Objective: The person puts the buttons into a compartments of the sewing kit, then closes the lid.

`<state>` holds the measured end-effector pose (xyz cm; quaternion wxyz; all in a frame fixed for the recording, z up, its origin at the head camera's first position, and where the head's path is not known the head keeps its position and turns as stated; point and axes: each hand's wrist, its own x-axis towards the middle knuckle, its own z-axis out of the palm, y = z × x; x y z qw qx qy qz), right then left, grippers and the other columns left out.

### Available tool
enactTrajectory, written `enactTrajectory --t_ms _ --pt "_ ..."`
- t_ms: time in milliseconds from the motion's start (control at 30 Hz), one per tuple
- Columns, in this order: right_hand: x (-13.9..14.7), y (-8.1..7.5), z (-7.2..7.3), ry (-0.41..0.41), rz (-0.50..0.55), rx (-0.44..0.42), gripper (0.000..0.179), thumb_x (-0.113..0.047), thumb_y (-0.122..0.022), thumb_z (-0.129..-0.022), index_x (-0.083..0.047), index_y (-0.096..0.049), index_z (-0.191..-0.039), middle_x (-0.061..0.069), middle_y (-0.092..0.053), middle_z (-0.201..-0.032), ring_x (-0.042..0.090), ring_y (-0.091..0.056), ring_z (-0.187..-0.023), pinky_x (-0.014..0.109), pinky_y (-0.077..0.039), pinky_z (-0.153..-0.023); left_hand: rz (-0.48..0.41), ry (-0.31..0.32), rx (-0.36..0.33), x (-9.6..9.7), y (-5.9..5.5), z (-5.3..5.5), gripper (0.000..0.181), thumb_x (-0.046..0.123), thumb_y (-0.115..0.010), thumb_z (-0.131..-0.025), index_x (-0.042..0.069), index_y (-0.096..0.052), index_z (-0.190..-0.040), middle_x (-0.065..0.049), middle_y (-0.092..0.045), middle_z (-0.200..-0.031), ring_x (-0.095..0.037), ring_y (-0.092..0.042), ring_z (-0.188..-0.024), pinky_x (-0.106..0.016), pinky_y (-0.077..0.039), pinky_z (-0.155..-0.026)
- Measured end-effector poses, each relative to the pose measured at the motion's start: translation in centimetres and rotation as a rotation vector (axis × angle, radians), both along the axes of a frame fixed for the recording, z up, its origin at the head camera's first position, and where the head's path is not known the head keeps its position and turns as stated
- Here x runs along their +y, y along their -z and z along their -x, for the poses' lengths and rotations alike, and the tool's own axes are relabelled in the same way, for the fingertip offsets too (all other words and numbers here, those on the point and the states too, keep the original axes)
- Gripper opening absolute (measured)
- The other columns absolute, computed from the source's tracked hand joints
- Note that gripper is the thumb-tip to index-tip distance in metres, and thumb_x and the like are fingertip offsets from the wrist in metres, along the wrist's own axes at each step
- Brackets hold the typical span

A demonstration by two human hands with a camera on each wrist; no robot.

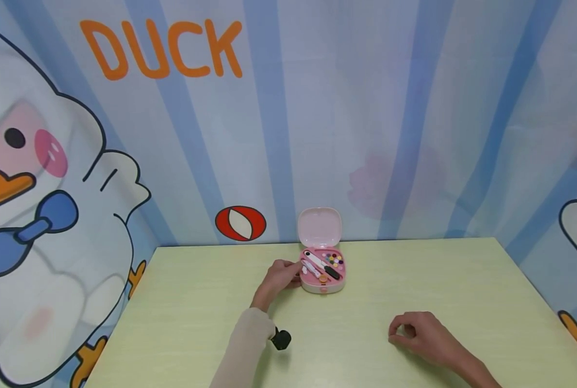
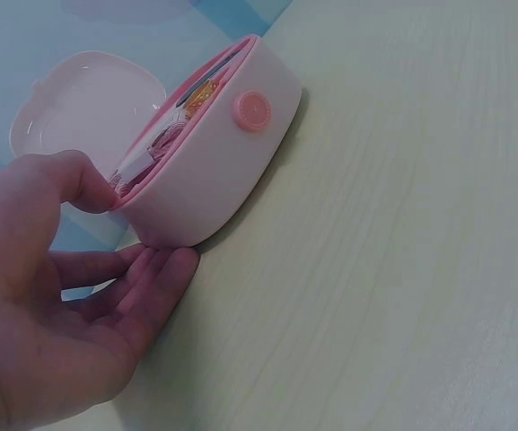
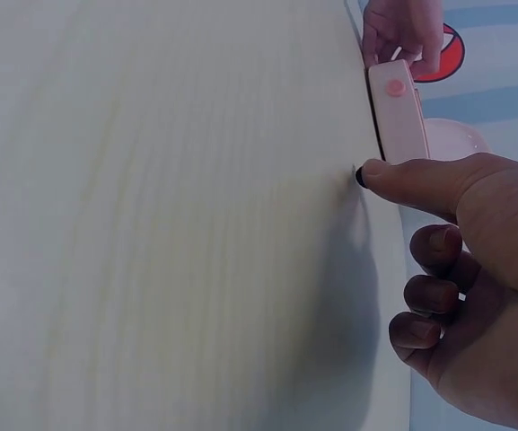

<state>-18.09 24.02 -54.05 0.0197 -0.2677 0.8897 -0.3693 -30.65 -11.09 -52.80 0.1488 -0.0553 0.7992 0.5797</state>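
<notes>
A pink and white sewing kit box (image 1: 323,289) stands at the back of the table, its pale pink lid (image 1: 320,228) raised. At the box's left side, my left hand (image 1: 280,276) holds it, thumb over the rim and fingertips low against the wall, as the left wrist view shows. Inside lie a white tool with a black handle (image 1: 331,272) and several small coloured round pieces (image 1: 334,259). My right hand (image 1: 421,335) is over the table at front right, thumb and forefinger brought together. A small black piece (image 3: 360,176) shows at its thumb tip; its kind cannot be made out.
A pale wood-grain table (image 1: 366,366) carries the box near its back edge. Behind rises a blue striped curtain (image 1: 317,108) with duck pictures and lettering. A black wrist device (image 1: 281,339) sits at the left sleeve cuff.
</notes>
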Motion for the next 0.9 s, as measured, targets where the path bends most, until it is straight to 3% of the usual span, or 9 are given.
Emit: enactTrajectory --t_ms 133,600,900 --pt "-0.3 0.0 0.4 0.002 0.001 0.009 0.01 -0.019 -0.08 -0.092 -0.027 -0.074 -0.088 -0.018 -0.038 -0.065 -0.002 -0.034 -0.059 0.022 -0.033 -0.056 0.014 -0.003 -0.008 0.0 0.0 0.0 0.046 0.033 -0.06 -0.105 -0.006 -0.063 -0.128 -0.012 -0.069 -0.105 -0.018 -0.069 -0.089 -0.029 -0.06 -0.084" --pt "-1.8 -0.3 2.5 -0.009 0.032 -0.039 0.008 -0.017 -0.08 -0.092 -0.023 -0.076 -0.089 -0.016 -0.037 -0.061 -0.001 -0.033 -0.057 0.02 -0.033 -0.055 0.004 0.0 -0.013 -0.1 -0.1 0.1 0.048 0.035 -0.06 -0.105 -0.007 -0.062 -0.13 -0.012 -0.07 -0.107 -0.018 -0.069 -0.09 -0.029 -0.06 -0.085" --pt "-3.3 -1.8 4.9 -0.004 0.043 -0.065 0.007 -0.016 -0.079 -0.092 -0.021 -0.076 -0.089 -0.013 -0.038 -0.059 0.001 -0.034 -0.054 0.021 -0.032 -0.052 -0.015 -0.005 -0.013 0.0 0.0 0.1 0.048 0.034 -0.061 -0.105 -0.007 -0.062 -0.129 -0.012 -0.069 -0.106 -0.019 -0.068 -0.09 -0.03 -0.06 -0.086"
